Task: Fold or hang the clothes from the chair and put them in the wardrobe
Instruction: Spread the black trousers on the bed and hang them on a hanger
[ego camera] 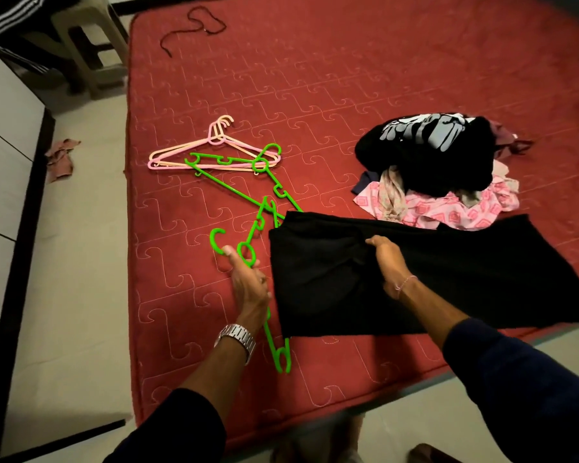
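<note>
A black garment (448, 275) lies spread flat on the red mattress (348, 78) near its front edge. My right hand (386, 262) pinches a fold of the cloth at the garment's middle. My left hand (248, 282) grips a green hanger (273, 342) just left of the garment, near the hanger's hook. A second green hanger (234, 190) lies behind it, tangled with pink hangers (181, 157). A pile of clothes (438, 168), black on top and pink patterned below, sits behind the garment on the right.
A plastic chair (87, 45) stands off the mattress at the top left, with a striped garment (10, 25) hanging beside it. A black cord (194, 25) lies at the mattress's far end. A reddish cloth (61, 158) lies on the floor by the white furniture (0, 162) at left.
</note>
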Available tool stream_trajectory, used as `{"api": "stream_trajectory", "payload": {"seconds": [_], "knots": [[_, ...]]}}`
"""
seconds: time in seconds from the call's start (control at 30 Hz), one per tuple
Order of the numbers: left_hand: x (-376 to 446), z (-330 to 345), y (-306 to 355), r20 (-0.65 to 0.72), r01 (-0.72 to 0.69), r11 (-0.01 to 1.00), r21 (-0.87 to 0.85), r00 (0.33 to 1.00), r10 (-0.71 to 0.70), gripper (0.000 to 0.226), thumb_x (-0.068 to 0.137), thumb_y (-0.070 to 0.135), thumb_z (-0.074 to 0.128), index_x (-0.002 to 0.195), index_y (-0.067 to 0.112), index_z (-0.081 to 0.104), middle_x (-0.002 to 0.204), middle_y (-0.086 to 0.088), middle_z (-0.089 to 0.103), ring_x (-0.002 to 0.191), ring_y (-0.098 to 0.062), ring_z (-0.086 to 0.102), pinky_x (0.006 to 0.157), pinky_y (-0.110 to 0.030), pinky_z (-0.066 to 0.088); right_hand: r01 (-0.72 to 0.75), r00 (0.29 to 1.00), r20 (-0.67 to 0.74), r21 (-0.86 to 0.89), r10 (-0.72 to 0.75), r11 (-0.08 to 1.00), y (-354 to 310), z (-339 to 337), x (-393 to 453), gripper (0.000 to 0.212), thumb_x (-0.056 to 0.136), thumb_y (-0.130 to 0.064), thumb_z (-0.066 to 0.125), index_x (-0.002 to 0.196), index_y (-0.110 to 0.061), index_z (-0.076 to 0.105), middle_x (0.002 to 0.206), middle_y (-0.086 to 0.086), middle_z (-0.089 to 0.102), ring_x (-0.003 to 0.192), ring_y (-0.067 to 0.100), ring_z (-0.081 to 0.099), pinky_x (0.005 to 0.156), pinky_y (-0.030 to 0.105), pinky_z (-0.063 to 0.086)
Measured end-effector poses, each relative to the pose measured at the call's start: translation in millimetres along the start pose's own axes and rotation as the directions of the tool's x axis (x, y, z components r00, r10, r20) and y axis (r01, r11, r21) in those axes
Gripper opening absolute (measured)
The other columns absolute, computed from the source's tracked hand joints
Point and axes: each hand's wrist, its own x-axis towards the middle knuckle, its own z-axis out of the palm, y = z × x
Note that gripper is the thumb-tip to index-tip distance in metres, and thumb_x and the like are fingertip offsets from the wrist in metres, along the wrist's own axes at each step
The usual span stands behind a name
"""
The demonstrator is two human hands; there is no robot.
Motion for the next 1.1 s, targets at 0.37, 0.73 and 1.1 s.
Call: {"api": "stream_trajectory", "payload": {"seconds": [0.37,0.73,1.1], "knots": [[-15.4,67.2,-17.8,-0.073,-0.157,0.842,0.517,0.971,0.227,0.057,0.105,0.051,0.034,0.068,0.010,0.047,0.078,-0.018,0.060,0.085,-0.041,0.062,0.077,-0.048,0.050,0.276,0.959,0.017,-0.257,-0.282,0.926,6.0,-111.5,29.8,0.040,0.097,-0.035,0.063,0.134,-0.021,0.057,0.130,-0.001,0.065,0.121,0.018,0.060,0.109,0.042,0.046],[-45.0,164.5,-12.2,-0.075,-0.211,0.789,0.578,0.948,0.309,0.062,0.108,0.039,0.030,0.099,-0.013,0.062,0.097,-0.029,0.067,0.094,-0.046,0.062,0.079,-0.046,0.046,0.127,0.981,-0.069,-0.486,-0.183,0.865,-4.5,-243.3,58.2,0.050,0.100,-0.045,0.054,0.143,-0.019,0.046,0.142,0.007,0.056,0.132,0.031,0.051,0.110,0.041,0.040],[-61.2,209.9,-28.8,-0.054,-0.197,0.738,0.646,0.952,0.302,0.058,0.109,0.037,0.027,0.108,-0.011,0.059,0.105,-0.029,0.063,0.102,-0.043,0.059,0.088,-0.048,0.044,-0.051,0.992,-0.121,-0.604,-0.029,0.795,4.6,-322.5,78.7,0.078,0.098,-0.056,0.050,0.151,-0.001,0.036,0.155,0.019,0.040,0.142,0.036,0.039,0.115,0.041,0.031]]}}
